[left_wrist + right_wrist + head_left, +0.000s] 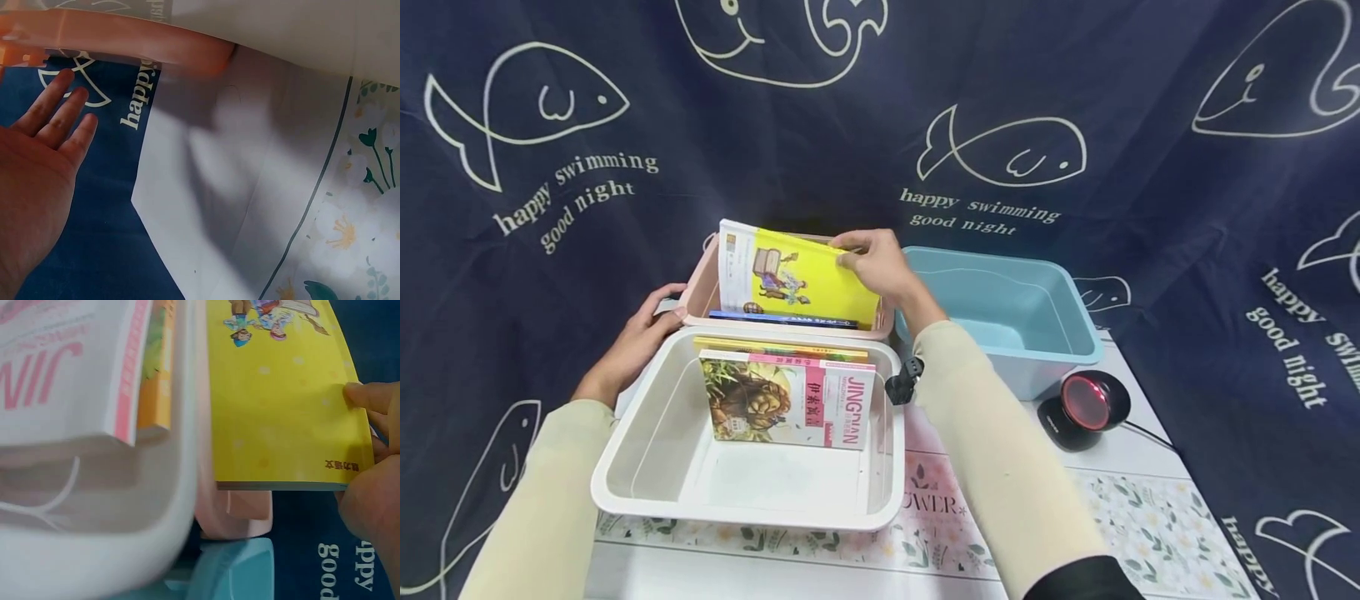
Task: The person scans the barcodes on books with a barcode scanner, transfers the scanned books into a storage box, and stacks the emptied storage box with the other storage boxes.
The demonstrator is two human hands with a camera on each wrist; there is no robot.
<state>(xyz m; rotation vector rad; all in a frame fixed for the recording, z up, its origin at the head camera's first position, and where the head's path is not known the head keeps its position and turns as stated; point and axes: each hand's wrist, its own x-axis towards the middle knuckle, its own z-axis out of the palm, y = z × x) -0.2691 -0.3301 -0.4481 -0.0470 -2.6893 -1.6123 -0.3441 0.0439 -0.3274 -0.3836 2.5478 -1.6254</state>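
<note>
Pinching the yellow book by its upper right edge, the right hand has its fingers closed to the book's thickness; those behind the cover are partly hidden. The book stands tilted in the pink bin, its lower edge out of sight behind a blue book and the bin's near wall. The right-wrist view cuts off one end of the yellow cover.

The left hand is at the pink bin's left front corner, fingers spread and fairly straight, gripping nothing visible; its thumb falls outside the left-wrist view, and firm contact is hard to judge.

In front, the white bin overlaps the pink one's lower wall. Inside it, toward the back, stands a lion-covered book with a pink strip, masking most of the yellow-edged book behind it. To the right, the blue bin shows part of its floor, its left front portion blocked by the right forearm. Beside it sits a black device with a red-lit face.
</note>
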